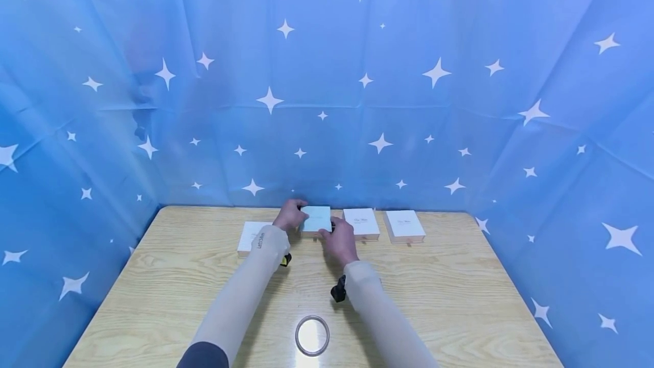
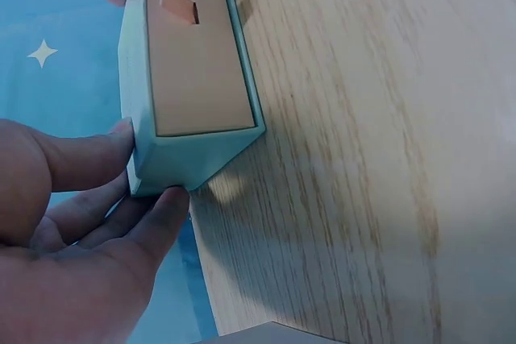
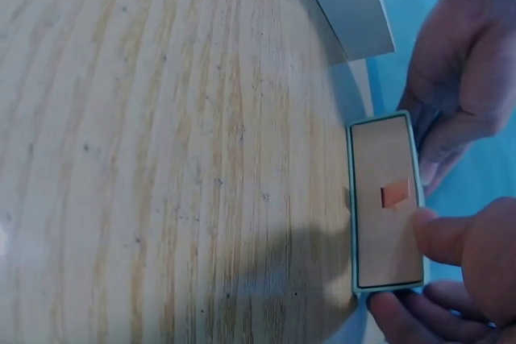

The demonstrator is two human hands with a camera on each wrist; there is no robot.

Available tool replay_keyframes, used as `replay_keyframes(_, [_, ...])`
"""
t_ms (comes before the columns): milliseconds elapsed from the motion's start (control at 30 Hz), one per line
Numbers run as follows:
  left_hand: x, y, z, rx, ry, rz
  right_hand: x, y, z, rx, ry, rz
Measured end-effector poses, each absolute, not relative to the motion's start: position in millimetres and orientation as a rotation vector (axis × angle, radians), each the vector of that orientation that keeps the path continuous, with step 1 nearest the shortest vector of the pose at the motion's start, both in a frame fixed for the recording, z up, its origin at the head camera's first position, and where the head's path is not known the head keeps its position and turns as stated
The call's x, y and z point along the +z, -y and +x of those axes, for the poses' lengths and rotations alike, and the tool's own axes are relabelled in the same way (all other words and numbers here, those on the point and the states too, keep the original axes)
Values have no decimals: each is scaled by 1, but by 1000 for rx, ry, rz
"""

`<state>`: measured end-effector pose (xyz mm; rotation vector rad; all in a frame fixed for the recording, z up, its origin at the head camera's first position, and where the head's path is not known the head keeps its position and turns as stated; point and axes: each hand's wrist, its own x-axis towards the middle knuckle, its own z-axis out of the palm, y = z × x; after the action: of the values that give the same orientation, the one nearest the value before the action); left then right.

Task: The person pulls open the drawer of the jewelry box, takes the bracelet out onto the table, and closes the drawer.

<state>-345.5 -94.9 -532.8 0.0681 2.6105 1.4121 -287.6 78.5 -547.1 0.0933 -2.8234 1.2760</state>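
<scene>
A mint-green drawer box [image 1: 315,219] with a peach front and a small pull tab [image 3: 395,193] lies at the table's far edge between both hands. My left hand [image 1: 290,216] grips its left end, thumb on the top edge and fingers against the side, as the left wrist view [image 2: 89,223] shows. On the opposite end my right hand [image 1: 341,240] holds the box, its thumb at the top front edge and its fingers around the side. The drawer front [image 2: 201,78] sits flush in its sleeve.
A white box [image 1: 250,236] lies to the left, partly behind the left hand. To the right stand two more white boxes, one close by [image 1: 361,223] and one farther along [image 1: 405,225]. A grey ring [image 1: 298,336] lies near the front. Starry blue cloth [image 1: 327,84] hangs behind the table.
</scene>
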Motion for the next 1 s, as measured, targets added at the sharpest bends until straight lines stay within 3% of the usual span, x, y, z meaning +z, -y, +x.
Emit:
replay_keyframes(667, [-521, 99, -322, 1365, -2607, 19, -540, -89, -281, 1407, 2855, 59])
replay_keyframes(1000, [-517, 99, -301, 1247, -2661, 17, -543, -100, -277, 1420, 2869, 215])
